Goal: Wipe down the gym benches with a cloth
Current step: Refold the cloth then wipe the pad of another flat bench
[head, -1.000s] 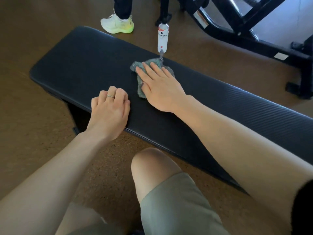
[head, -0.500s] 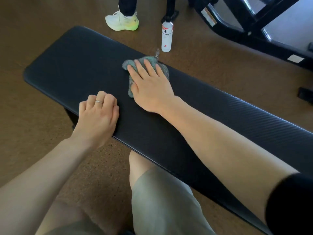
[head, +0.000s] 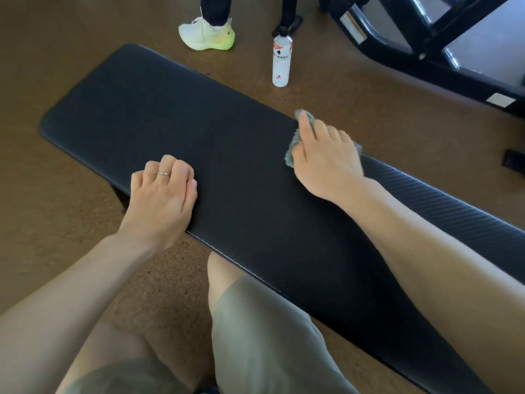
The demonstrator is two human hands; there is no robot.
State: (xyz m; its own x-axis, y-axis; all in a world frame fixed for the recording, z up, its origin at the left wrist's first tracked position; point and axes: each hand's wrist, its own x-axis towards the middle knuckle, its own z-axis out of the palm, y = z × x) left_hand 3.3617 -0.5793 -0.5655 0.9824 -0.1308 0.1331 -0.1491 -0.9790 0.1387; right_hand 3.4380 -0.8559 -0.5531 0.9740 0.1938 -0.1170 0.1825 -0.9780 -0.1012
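White bottle (head: 280, 64) upright on floor (contents unclear), beyond bench (head: 170, 123).

The person wears grey-green shorts (head: 264, 336), a thin silver ring (head: 164, 173), and bare forearms.

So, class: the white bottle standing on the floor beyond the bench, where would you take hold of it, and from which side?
Grip the white bottle round its straight middle, coming from the bench side. It stands upright with bare floor around it, and the body is evenly round below the narrower cap.
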